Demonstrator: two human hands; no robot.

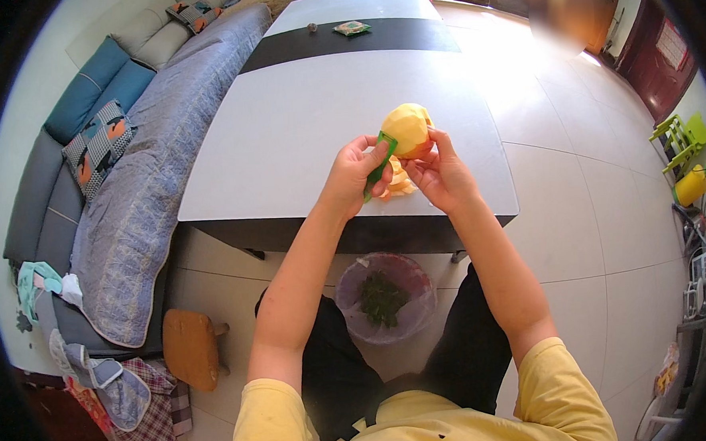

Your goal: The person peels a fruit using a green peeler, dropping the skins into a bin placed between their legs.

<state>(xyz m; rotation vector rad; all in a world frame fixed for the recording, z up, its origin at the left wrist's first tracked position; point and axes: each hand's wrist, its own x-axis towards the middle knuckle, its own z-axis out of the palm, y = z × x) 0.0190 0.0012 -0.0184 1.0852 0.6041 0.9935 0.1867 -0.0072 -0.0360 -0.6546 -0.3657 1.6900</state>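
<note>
My left hand [359, 169] is closed around a green peeler [381, 162], whose head lies against the left side of a round yellow fruit [406, 129]. The fruit looks mostly peeled, with orange skin left near its lower side. My right hand [440, 171] holds the fruit from the right and below with its fingertips. Under the hands, a small heap of orange-yellow peelings [400, 182] lies near the front edge of the white table [300, 133]; the hands partly hide it.
A lined waste bin [387, 296] with green leaves in it stands on the floor between my knees. Left are a small wooden stool [192, 349] and a covered sofa [165, 170]. A small packet [352, 28] lies on the table's dark band. A blurred person [562, 15] is at the far right.
</note>
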